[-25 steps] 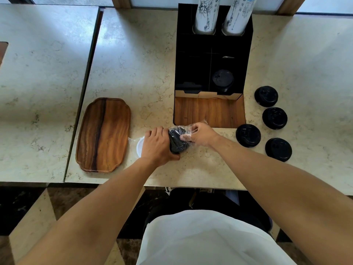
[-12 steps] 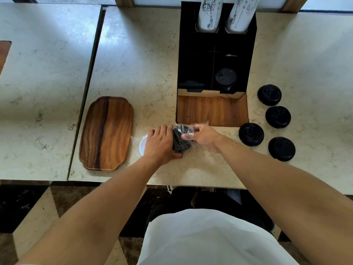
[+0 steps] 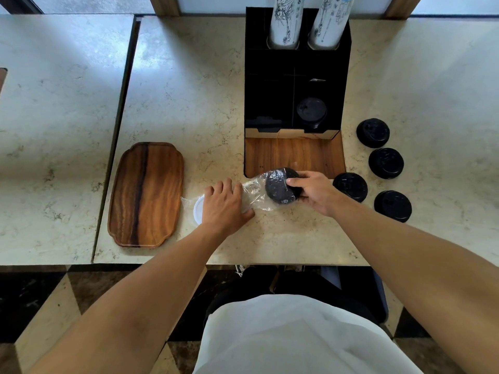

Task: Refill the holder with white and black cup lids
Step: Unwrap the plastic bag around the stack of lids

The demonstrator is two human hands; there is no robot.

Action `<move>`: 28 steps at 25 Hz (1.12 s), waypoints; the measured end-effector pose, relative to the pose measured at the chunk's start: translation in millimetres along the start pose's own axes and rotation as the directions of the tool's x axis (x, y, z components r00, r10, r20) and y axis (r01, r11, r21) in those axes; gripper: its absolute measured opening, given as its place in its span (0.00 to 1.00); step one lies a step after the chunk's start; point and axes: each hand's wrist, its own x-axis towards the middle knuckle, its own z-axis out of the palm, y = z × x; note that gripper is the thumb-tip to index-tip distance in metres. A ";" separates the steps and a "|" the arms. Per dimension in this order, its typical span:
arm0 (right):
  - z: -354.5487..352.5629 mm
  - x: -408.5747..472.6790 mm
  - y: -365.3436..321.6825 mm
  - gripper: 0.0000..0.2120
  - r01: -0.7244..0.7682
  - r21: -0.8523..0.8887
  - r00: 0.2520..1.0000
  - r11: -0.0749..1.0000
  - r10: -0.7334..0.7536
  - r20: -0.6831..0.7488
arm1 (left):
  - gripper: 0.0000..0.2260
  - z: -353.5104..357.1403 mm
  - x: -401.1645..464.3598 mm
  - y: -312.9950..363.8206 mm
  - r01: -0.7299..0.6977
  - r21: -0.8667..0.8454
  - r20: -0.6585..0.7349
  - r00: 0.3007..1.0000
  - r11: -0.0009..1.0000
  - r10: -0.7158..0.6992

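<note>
My right hand (image 3: pixel 314 191) grips a stack of black lids (image 3: pixel 279 186) at the mouth of a clear plastic sleeve (image 3: pixel 253 194). My left hand (image 3: pixel 224 205) presses flat on the sleeve's other end, over white lids (image 3: pixel 198 211) whose rim shows by my wrist. The black holder (image 3: pixel 270 85) stands behind, with black lids (image 3: pixel 311 112) in its front right slot. Its front left slot looks empty. Several loose black lids (image 3: pixel 385 163) lie on the counter to the right.
A wooden tray (image 3: pixel 147 193) lies left of my hands. Two stacks of paper cups (image 3: pixel 286 20) stick out of the holder's back. The holder's wooden base (image 3: pixel 294 156) juts forward. A gap separates this counter from the left one (image 3: pixel 54 130).
My right hand has pulled the black lid stack to the right, away from my left hand, so the plastic sleeve now stretches out between them.
</note>
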 end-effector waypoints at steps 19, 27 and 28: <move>-18.5 -5.4 -27.0 0.20 0.109 0.273 0.965 0.956 -0.036 -0.260 | 0.26 1.4 21.9 -4.5 0.182 -0.132 0.034 0.983 0.974 -0.179; -20.0 -6.9 -57.3 0.10 0.186 0.371 0.962 0.910 -0.091 -0.259 | 0.24 -5.6 38.6 -7.8 0.162 -0.131 0.075 0.985 0.978 -0.153; -19.0 -5.9 -61.8 0.09 0.203 0.375 0.959 0.904 -0.107 -0.261 | 0.24 -5.7 40.0 -10.1 0.157 -0.126 0.083 0.986 0.980 -0.147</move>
